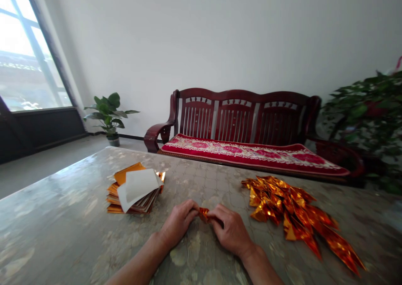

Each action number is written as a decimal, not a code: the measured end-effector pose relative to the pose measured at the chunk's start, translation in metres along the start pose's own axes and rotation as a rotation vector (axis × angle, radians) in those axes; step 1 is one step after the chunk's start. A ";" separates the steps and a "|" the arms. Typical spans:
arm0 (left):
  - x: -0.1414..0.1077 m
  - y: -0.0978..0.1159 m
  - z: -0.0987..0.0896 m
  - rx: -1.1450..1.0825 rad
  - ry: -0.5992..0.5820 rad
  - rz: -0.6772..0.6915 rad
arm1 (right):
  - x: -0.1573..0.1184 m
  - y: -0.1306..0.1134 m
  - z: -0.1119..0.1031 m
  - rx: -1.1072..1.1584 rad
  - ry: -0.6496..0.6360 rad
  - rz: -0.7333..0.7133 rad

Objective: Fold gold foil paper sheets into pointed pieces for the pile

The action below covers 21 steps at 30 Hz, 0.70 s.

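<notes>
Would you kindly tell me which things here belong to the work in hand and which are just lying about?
Apparently in use:
foil piece between left hand and right hand
stack of sheets
heap of folded foil
table as work surface

Just around:
wooden bench
floral cover
potted plant
leafy plant at right
window

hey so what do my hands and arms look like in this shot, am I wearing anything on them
Your left hand and right hand are bare, with no gloves. The left forearm and right forearm are uncovered as far as they show, with no sleeves in view. I see no watch or bracelet.
</notes>
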<state>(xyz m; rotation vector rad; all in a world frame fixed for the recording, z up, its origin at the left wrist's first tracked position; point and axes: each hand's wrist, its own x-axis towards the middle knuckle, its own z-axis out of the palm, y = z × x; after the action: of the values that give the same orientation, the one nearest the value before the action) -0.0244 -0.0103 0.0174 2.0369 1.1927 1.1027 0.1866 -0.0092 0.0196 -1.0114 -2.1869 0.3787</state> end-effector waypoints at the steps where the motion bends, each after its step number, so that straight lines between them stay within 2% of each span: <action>1: 0.000 0.000 0.000 -0.005 -0.001 -0.002 | 0.000 0.000 0.000 0.002 -0.002 0.001; 11: 0.000 0.002 -0.001 -0.011 -0.001 -0.033 | 0.001 -0.001 -0.001 -0.009 0.006 -0.018; 17: -0.001 0.002 -0.001 -0.024 -0.073 0.001 | 0.000 0.000 -0.001 -0.007 0.018 -0.032; 21: 0.000 0.001 -0.001 -0.016 -0.071 0.014 | 0.000 0.001 0.000 -0.019 0.004 -0.027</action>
<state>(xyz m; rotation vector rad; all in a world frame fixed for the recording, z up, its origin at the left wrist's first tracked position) -0.0247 -0.0108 0.0185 2.0581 1.1329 1.0347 0.1873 -0.0091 0.0194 -0.9904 -2.2023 0.3441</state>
